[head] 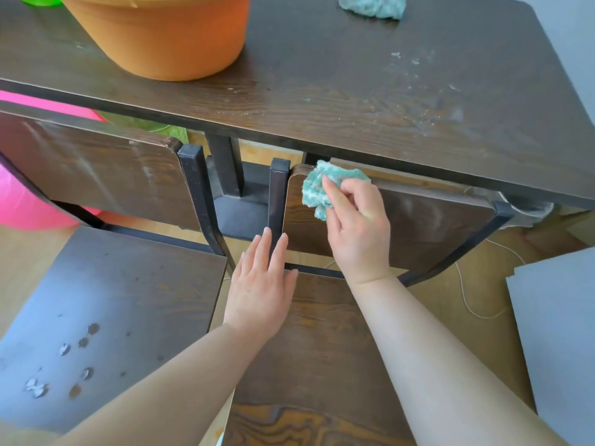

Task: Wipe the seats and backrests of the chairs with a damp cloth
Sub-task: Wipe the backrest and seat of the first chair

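Two dark wooden chairs with black metal frames stand side by side, tucked against a table. My right hand (354,226) grips a crumpled green-and-white cloth (317,186) and presses it on the upper left corner of the right chair's backrest (428,226). My left hand (262,278) lies flat with straight fingers at the back left corner of that chair's seat (322,349), fingertips near the black frame post. The left chair's backrest (96,169) shows pale streaks, and its seat (122,300) has chipped spots.
The dark table (354,85) carries an orange basin (161,33) and a second green cloth (373,4) at its far edge. A pink tub (29,207) sits on the floor at left. A grey board (560,333) and a white cord (467,300) lie at right.
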